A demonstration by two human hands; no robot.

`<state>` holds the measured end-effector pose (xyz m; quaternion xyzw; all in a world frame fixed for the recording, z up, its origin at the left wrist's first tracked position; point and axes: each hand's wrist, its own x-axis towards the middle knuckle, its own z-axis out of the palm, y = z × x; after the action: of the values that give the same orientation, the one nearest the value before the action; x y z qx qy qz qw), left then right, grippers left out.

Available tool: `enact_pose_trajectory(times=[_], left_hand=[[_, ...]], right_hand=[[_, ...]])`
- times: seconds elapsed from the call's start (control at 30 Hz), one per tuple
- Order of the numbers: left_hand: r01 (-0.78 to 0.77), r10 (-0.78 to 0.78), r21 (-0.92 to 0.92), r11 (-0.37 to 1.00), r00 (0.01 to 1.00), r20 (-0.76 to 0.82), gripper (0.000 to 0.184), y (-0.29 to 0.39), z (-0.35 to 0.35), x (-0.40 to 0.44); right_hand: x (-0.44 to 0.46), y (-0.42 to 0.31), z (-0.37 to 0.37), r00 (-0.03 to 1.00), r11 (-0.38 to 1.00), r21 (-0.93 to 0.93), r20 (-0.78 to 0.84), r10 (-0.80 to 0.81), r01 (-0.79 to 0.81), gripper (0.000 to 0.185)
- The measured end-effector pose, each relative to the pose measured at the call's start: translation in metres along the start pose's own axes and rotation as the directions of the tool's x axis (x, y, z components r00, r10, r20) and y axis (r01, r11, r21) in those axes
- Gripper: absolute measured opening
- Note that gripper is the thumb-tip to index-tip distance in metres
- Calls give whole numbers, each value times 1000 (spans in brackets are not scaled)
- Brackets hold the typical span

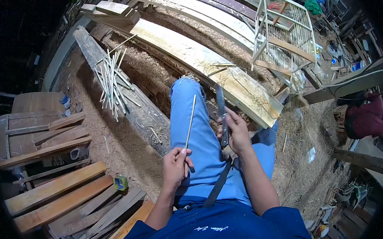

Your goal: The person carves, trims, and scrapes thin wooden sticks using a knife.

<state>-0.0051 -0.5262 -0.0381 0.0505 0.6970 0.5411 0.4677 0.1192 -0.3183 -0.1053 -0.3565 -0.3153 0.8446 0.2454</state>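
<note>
My left hand [175,167] pinches the lower end of a thin wooden stick [191,119], which points up and away over my jeans-covered leg. In my right hand [237,132] is a knife [221,104], its dark handle in my fingers and its blade pointing forward. Stick and knife are apart. A pile of similar thin sticks [111,82] lies on a weathered plank [141,117] to the left. Just beyond the knife, wood shavings [253,92] are scattered on a long pale timber beam [176,40].
A slatted wooden cage [289,41] stands at the upper right. On the left are stacked boards [59,191] and a yellow tape measure [120,183]. Shavings and fibres cover the ground [306,156]. A dark red item [364,117] is at the right edge.
</note>
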Motion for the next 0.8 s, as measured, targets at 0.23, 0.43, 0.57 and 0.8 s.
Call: enact_pose_trajectory(times=[0.23,0.43,0.57,0.8], left_hand=[[2,-1,93,996,1000,-8,31,9,6,3],[-85,96,215,973,995,-40,31,19,17,25],[-270,294,279,922,955,-46,29,13,20,57],[-242,267,321,916,963,-36,29,20,20,53]], right_hand=[[-16,-3,-4,976,826,-520,116,-186,219,44],[-36,22,20,889,630,-629,349,-295,456,42],[-28,22,28,820,414,-716,416,-393,562,45],[-21,28,32,838,309,-802,387,-383,512,49]])
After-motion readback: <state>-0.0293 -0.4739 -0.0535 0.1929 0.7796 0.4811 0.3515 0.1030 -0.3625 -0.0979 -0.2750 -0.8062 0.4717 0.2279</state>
